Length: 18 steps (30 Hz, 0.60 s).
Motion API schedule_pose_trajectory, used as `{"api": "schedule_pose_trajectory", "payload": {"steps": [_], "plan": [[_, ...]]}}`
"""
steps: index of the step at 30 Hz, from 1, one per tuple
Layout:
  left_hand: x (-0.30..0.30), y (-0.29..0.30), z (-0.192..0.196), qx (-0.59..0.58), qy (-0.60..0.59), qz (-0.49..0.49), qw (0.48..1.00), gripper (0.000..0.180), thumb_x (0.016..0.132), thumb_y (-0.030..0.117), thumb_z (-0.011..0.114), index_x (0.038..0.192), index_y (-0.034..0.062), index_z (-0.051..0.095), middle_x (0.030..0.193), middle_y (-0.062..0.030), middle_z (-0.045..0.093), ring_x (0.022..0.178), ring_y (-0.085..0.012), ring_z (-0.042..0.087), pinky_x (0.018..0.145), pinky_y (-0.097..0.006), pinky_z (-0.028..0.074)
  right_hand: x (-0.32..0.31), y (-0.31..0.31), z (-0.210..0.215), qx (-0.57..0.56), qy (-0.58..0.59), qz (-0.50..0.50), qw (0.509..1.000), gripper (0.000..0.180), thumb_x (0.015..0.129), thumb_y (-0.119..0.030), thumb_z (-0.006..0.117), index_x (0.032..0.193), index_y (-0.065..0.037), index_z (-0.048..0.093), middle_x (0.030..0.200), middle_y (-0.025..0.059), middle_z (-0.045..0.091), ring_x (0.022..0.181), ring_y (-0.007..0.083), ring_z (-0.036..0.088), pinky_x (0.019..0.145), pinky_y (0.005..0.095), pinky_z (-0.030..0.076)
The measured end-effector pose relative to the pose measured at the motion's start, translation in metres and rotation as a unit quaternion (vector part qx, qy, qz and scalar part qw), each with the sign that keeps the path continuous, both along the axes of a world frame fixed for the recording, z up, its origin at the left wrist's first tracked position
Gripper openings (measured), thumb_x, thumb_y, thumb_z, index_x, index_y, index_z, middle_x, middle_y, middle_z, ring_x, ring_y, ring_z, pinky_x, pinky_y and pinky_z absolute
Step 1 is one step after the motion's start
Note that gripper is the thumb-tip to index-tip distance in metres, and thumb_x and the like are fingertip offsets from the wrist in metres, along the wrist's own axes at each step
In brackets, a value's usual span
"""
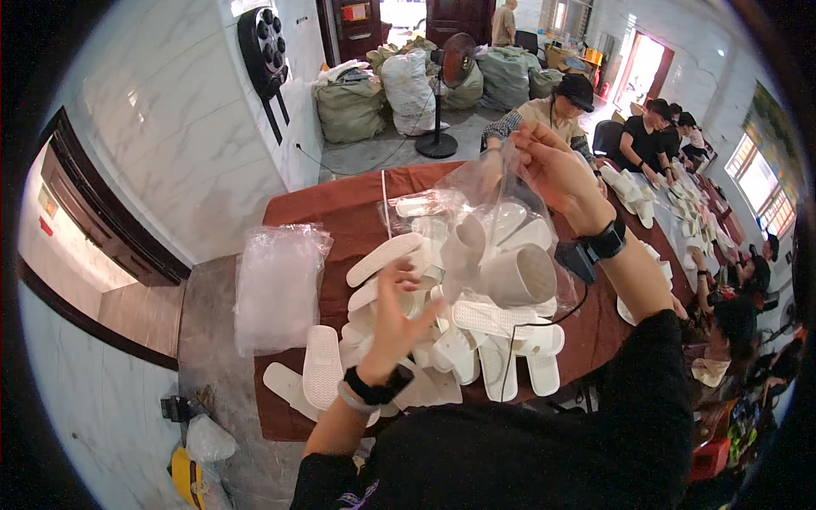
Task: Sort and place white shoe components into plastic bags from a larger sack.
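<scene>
My right hand [557,174] is raised over the table, its fingers pinching the top of a clear plastic bag [472,187]. A pair of off-white slippers [518,274] hangs inside the bag, their wide straps showing through the film. Below and to the left, my left hand [395,319] is open, fingers apart and a little blurred, with nothing in it. Beneath it spreads a loose pile of white slippers [501,318], some sole up and others on their sides. The bag hides part of the pile.
A stack of flat clear bags [280,289] lies at the left edge of the brown-covered table [348,200]. Across the table a person in a black cap [552,110] stands close. Behind are a standing fan [455,64] and stuffed sacks [350,106]. Several people work along the right.
</scene>
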<state>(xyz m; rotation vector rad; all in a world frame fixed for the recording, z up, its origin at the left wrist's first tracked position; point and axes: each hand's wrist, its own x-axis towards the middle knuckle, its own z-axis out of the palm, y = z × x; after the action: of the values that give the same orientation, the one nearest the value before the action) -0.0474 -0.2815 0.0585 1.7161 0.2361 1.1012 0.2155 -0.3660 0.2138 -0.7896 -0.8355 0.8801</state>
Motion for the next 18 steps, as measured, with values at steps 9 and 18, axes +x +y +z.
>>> {"api": "schedule_pose_trajectory", "payload": {"steps": [9,18], "plan": [[0.02,-0.065,0.055,0.187,0.021,0.051,0.981,0.108,0.062,0.035,0.082,0.134,-0.0118,0.017,0.14,-0.0329,0.017,0.129,-0.0476,0.022,0.106,-0.052,0.023,-0.072,0.015,-0.025,0.09,0.041,0.028,0.995,0.009,0.093,-0.004,0.047,0.086,-0.007,0.052,0.092,0.0019,0.054,0.095,0.0208,0.058,0.089,0.0357,0.047],[-0.034,0.035,0.028,0.27,0.247,0.188,0.912,0.016,0.082,0.015,0.06,0.094,0.0066,0.068,0.079,-0.0141,0.066,0.072,-0.0303,0.064,0.065,-0.036,0.05,-0.023,-0.008,-0.019,0.118,0.128,-0.062,0.983,0.01,0.092,-0.002,0.049,0.085,-0.008,0.052,0.087,0.0014,0.054,0.082,0.0174,0.056,0.08,0.0347,0.049]]}}
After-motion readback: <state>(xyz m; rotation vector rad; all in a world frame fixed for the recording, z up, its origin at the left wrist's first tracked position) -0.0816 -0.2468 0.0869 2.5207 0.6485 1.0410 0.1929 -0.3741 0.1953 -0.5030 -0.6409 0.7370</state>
